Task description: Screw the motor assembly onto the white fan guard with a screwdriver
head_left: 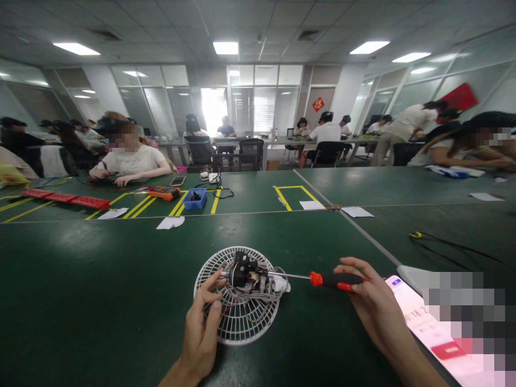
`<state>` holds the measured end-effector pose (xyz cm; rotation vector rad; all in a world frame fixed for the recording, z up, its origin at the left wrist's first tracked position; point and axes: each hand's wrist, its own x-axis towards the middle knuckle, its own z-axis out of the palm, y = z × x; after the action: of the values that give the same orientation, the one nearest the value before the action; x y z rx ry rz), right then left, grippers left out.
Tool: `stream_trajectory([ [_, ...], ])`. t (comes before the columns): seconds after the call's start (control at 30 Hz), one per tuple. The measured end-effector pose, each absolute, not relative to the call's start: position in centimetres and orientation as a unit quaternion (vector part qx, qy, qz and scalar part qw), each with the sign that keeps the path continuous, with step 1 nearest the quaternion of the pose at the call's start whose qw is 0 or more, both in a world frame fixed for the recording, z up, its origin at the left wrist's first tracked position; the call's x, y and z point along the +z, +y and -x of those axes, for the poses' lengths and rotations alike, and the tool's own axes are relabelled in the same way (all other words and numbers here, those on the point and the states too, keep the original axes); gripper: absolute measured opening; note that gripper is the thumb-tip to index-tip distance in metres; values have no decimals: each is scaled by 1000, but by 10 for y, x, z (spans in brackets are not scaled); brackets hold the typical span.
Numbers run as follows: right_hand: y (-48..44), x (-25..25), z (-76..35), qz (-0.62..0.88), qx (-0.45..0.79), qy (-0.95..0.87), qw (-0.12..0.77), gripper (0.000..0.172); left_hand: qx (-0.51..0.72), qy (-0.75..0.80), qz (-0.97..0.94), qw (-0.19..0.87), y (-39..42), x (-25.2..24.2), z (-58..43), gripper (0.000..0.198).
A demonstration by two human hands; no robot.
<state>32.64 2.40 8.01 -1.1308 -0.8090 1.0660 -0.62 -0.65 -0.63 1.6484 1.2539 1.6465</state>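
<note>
A round white fan grille (237, 334) lies flat on the green table, with a black fan motor (241, 273) and its wiring on top. My left hand (203, 317) is at the grille's left side, its fingers closed on the motor's left end. In my right hand (368, 293) is a screwdriver (336, 279) with a black and red handle, held between thumb and fingers. Its shaft points left and the tip reaches the motor assembly; exactly where it touches is hidden among the parts. A white plastic piece (279, 284) and loose wires sit at the motor's right.
A lit phone (437, 333) lies at the right, close to my right forearm. Farther off are a blue bin (194, 199), an orange multimeter (164, 193), red trays (66, 198), paper slips (171, 222) and a black cable (447, 247). A person (131, 156) sits across the table.
</note>
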Motion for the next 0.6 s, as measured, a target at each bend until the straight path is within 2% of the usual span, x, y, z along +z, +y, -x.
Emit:
stream_trajectory([
  [0.2, 24, 84, -320, 529, 445, -365, 623, 36, 606, 455, -602, 252, -7, -6, 5, 13],
  [0.47, 25, 78, -320, 546, 442, -377, 603, 53, 612, 454, -595, 256, -5, -3, 3, 15],
  [0.6, 25, 79, -320, 552, 447, -382, 591, 53, 611, 459, -593, 255, -6, -2, 4, 16],
])
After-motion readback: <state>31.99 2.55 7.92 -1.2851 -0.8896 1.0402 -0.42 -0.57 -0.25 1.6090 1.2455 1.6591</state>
